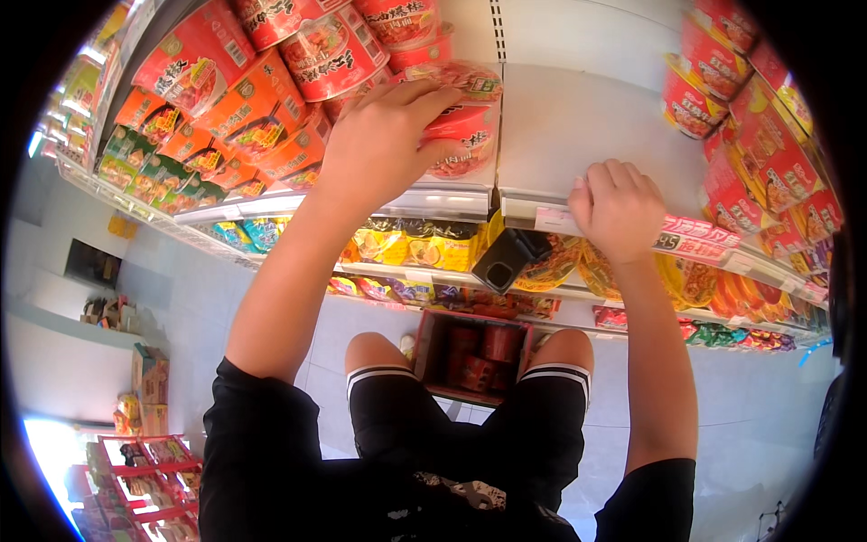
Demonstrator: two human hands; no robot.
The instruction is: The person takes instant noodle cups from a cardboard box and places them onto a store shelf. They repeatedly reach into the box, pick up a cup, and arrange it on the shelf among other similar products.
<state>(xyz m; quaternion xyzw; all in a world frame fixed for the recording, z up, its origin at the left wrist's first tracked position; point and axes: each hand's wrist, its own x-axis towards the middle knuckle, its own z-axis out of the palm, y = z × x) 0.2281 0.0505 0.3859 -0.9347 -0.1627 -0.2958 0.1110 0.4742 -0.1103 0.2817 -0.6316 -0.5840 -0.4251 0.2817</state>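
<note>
My left hand is on a red instant noodle tub at the front corner of the shelf. Its fingers lie over the lid and the thumb presses the side. Behind and left of it, more red tubs are stacked, some tilted. My right hand curls over the shelf's front price rail, its fingers lying on the shelf surface. Between my knees stands an open cardboard box with several red noodle tubs inside.
Orange tubs and green tubs fill the shelf's left side; other red tubs are piled at right. A dark smartphone juts out below the rail. Lower shelves hold yellow noodle packets. A red rack stands lower left.
</note>
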